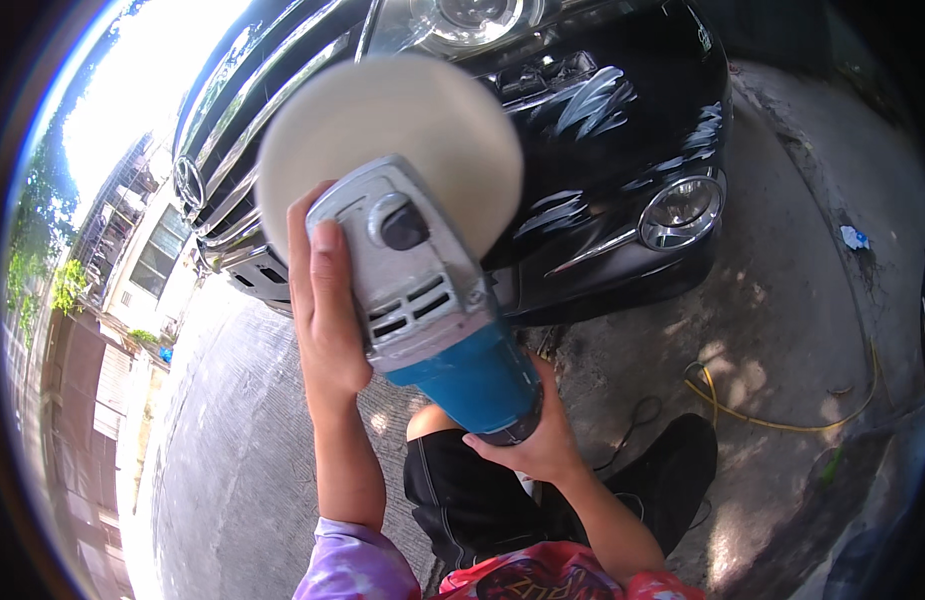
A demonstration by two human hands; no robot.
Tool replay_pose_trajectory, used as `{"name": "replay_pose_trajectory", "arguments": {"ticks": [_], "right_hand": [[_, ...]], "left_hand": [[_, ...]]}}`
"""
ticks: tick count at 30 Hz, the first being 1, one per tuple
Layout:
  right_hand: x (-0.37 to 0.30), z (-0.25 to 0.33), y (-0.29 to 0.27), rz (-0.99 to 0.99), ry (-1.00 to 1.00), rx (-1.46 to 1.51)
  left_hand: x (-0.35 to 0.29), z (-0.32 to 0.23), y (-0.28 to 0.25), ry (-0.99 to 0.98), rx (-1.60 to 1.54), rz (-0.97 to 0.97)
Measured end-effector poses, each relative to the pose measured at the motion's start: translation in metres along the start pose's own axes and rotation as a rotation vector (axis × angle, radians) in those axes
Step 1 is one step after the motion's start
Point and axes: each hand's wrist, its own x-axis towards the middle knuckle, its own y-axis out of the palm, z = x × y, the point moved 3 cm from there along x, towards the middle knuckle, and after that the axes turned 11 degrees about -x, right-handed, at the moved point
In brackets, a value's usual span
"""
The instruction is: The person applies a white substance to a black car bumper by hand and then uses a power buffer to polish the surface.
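Note:
Both my hands are closed around a blue and grey power polisher [462, 375]. My left hand [327, 300] grips the side of its grey metal head, with the thumb lying along the casing. Lower down, my right hand [537, 435] wraps the dark rear end of the blue body. A round cream pad [392, 110], blurred at its rim, sits at the far end and overlaps the view of a black car's bumper [582, 265]. Whether the pad touches the paint I cannot tell. White smears [594, 103] mark the bumper to the right of the pad.
A round fog lamp [682, 210], a headlight [477, 12] and a chrome-barred grille [247, 110] surround the smeared area. On the concrete at right lie a yellow hose [782, 427] and a dark cable [637, 415]. Farther off is a small blue-white scrap [854, 238].

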Motion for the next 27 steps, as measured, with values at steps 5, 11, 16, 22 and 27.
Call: {"name": "replay_pose_trajectory", "arguments": {"ticks": [5, 11, 16, 22, 27], "right_hand": [[0.000, -0.005, 0.001, 0.011, 0.004, -0.021], [0.010, -0.009, 0.024, 0.144, 0.028, -0.157], [0.013, -0.020, 0.029, 0.212, -0.021, -0.202], [-0.020, -0.027, -0.005, 0.285, 0.227, -0.356], [-0.058, -0.020, -0.053, 0.181, 0.251, -0.534]], "left_hand": [[-0.006, 0.011, -0.009, 0.012, -0.033, 0.006], [-0.023, 0.052, -0.058, -0.132, -0.172, -0.231], [-0.048, 0.088, -0.089, -0.138, -0.241, -0.315], [-0.105, 0.143, -0.077, -0.324, -0.635, -0.416], [-0.146, 0.151, -0.018, -0.413, -0.764, -0.408]]}}
